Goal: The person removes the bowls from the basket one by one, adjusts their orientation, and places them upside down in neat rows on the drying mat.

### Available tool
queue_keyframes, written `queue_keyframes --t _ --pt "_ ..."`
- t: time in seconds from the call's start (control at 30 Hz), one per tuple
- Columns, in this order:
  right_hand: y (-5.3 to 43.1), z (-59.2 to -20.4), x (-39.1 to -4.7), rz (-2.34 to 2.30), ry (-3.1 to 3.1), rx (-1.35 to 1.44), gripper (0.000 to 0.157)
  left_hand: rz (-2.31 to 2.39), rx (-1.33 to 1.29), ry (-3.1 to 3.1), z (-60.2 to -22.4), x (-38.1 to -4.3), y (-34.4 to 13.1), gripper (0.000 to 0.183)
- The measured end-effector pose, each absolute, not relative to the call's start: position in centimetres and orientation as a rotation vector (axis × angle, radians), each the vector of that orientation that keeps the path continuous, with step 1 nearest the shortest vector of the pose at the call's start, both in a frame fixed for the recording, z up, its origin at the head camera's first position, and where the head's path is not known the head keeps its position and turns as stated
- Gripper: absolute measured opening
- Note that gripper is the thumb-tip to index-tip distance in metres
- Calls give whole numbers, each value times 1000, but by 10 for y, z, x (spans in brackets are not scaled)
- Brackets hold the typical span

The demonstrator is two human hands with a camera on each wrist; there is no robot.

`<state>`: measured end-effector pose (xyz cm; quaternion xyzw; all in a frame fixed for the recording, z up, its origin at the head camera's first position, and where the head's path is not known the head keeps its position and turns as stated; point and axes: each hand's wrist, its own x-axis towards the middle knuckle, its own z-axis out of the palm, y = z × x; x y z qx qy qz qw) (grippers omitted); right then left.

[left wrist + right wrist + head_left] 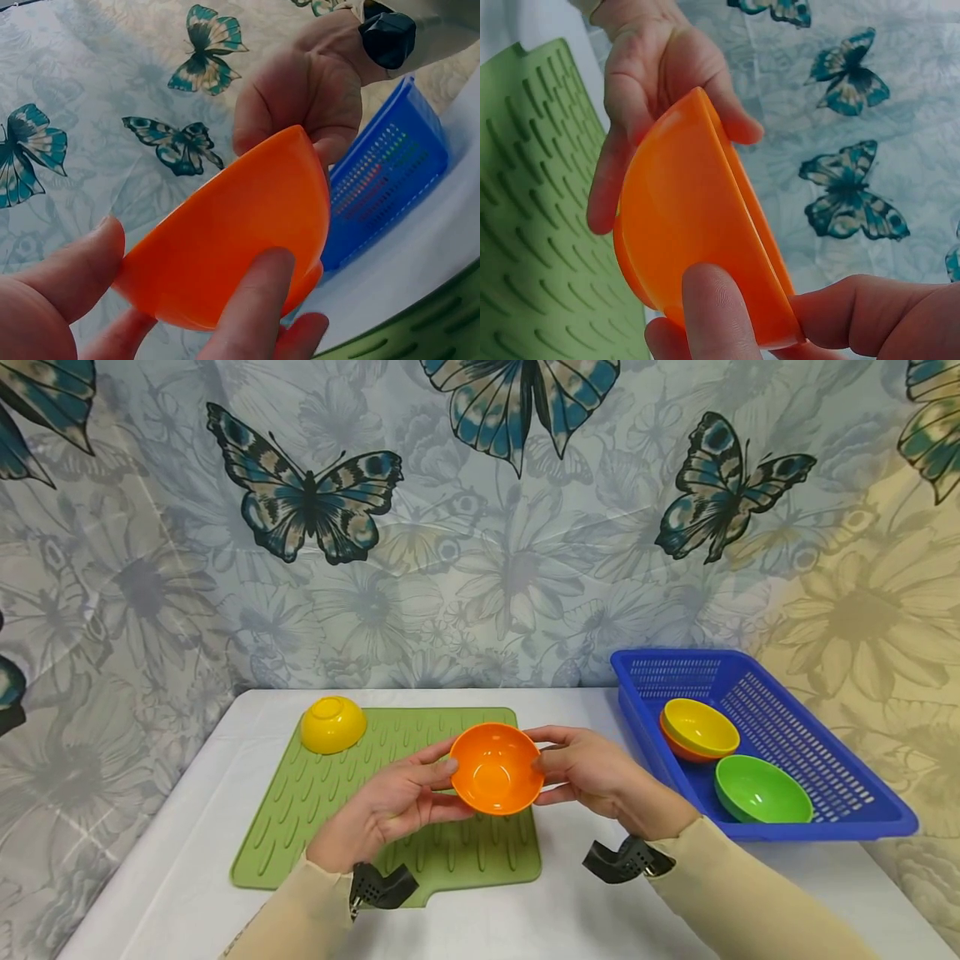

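Observation:
Between both hands an orange bowl [497, 770] is held up above the green drying mat [390, 852], its inside tilted toward the head camera. My left hand [401, 793] grips its left side, thumb at the rim and fingers behind the outer wall. On the opposite side my right hand [588, 768] pinches the rim, with fingers against the outside of the bowl [682, 217]. The left wrist view shows the bowl's smooth outer wall [217, 240] with a fingertip pressed on it. Upside down at the mat's far left corner rests a yellow bowl [333, 725].
A blue plastic basket [832, 760] with slotted walls stands at the right of the white-covered table [592, 918]. Inside it, a yellow bowl [701, 727] sits in an orange bowl [678, 750], beside a green bowl [765, 789]. A butterfly-printed cloth [517, 568] hangs behind.

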<state>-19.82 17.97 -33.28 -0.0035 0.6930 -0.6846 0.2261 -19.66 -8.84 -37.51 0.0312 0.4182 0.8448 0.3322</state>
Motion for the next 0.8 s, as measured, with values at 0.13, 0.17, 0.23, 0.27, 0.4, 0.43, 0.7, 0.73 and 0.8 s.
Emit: queue_keyframes --t 0.13,0.17,0.23,0.27,0.4,0.43,0.7,0.73,0.8 --pt "179 -333 -198 -1887 1908 -3 54 2205 92 1083 -376 -198 -89 57" --pt "180 -332 -198 -1880 1911 -3 53 2205 95 1087 -376 -198 -89 57" --pt "181 -330 -197 -1856 1921 -6 53 2211 95 1096 -377 -198 -89 58" --pt "182 -328 -197 -1843 1928 -11 53 2215 97 1104 -377 -198 -89 59" --pt "193 -319 -195 -1831 1912 -9 70 2242 132 1183 -377 -198 -88 62" --pt "196 -317 -195 -1841 1888 -5 75 2248 141 1215 -376 -198 -88 63" --pt "215 -323 -197 -1910 1500 -1 97 2221 188 1524 -372 -197 -86 63" --pt "215 -325 -198 -1916 1462 -1 98 2212 188 1562 -371 -197 -86 63" --pt "215 -330 -199 -1926 1413 1 100 2195 183 1634 -370 -196 -85 62"
